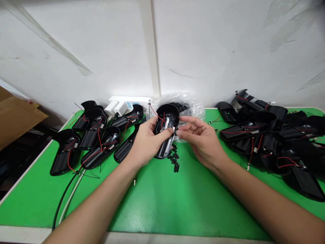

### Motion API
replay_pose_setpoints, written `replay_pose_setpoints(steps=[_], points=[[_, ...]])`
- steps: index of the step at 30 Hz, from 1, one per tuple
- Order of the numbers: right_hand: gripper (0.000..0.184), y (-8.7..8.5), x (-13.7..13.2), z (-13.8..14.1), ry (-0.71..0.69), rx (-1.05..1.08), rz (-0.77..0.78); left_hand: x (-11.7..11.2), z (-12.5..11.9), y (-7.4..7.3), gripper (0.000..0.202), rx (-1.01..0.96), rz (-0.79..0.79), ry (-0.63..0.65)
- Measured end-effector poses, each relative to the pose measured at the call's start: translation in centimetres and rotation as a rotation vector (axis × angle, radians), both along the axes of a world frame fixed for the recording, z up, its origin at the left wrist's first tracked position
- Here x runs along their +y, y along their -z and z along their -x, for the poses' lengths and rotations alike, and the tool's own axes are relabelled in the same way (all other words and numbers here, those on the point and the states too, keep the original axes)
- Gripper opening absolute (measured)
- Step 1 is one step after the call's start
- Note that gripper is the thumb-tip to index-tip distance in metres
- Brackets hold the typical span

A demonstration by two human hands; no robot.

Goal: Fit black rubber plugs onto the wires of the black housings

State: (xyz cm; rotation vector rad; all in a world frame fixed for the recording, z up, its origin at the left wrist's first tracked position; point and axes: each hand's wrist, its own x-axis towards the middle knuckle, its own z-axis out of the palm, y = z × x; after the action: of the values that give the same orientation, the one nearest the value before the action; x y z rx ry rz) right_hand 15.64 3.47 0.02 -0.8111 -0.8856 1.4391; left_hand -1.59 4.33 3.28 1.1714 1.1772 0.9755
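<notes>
Fingers of the left hand (pixel 146 140) grip a black shell (pixel 169 113) above the middle of a green tabletop (pixel 198 203), thumb laid across its inside near a small white connector. The right hand (pixel 204 139) meets the shell's right edge, index finger at the rim and thumb just below, with a narrow gap between; whether those fingers pinch a small part cannot be told. Red wires (pixel 162 119) loop inside the shell, which tilts with its curved end toward the wall (pixel 203 47).

Just below and right of the shell, small black clips (pixel 174 157) lie scattered. Behind it, a clear bag (pixel 195 101) of black pieces sits against the wall, beside a white power strip (pixel 144 99).

To the left, more wired shells (pixel 64 157) crowd together, some overlapping, the outermost near the tabletop's left edge. A black cable (pixel 59 201) and a white cable (pixel 71 196) run toward the near edge, beside the left forearm. To the right, a heap of shells (pixel 254 125) stretches out of view, well apart from the right hand. Between the forearms, green surface runs to the pale near edge, leaving room to move. Brown cardboard (pixel 20 117) stands beyond the left edge.
</notes>
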Motion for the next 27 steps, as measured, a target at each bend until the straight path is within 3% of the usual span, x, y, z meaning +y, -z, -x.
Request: replay_pose_setpoints(steps=[8,14,23,27], points=[[0.060,0.1,-0.1,-0.2,-0.078,-0.066,-0.181,-0.5,0.1,-1.4,0.020,-0.199,0.276,0.153],[0.083,0.3,-0.9,-0.5,-0.222,-0.205,-0.348,-1.1,0.3,-1.3,0.029,-0.265,0.448,0.376],[0.077,0.1,-1.0,-0.8,-0.293,-0.153,-0.336,-1.2,0.8,-1.3,0.039,-0.349,0.408,0.454],[0.073,-0.2,-1.2,-1.0,-0.350,-0.182,-0.387,-1.3,1.0,-2.1,0.053,-0.034,0.206,0.533]])
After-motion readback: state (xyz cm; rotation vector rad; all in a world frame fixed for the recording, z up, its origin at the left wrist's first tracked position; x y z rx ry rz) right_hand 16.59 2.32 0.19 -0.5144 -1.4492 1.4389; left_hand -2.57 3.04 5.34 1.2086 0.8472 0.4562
